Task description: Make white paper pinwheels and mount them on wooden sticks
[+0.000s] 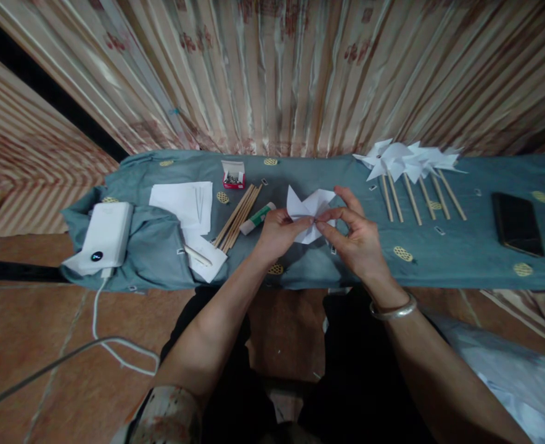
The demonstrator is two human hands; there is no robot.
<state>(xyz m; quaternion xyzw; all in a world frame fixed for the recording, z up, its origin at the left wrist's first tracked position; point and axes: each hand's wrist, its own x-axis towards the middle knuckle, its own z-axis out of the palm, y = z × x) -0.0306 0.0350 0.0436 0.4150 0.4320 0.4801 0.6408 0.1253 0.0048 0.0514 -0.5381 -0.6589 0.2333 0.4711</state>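
Observation:
A white paper pinwheel (316, 202) with folded blades is held up over the cloth-covered table, between both hands. My left hand (279, 233) grips it from the left, thumb laid across its centre. From the right, my right hand (353, 231) pinches at the same centre with thumb and index finger; whether a small pin is between those fingertips is too small to tell. Just left of my left hand lies a green and white glue stick (258, 219). Beside it is a bundle of thin wooden sticks (238, 219). Behind stands an open red box (233, 176) of small metal pins.
Finished pinwheels (406, 159) on wooden sticks lie in a row at the back right. A black phone (517, 223) rests farther right. White paper sheets (180, 203) and a cabled white power bank (108, 237) are at left. A pleated curtain (272, 80) hangs behind.

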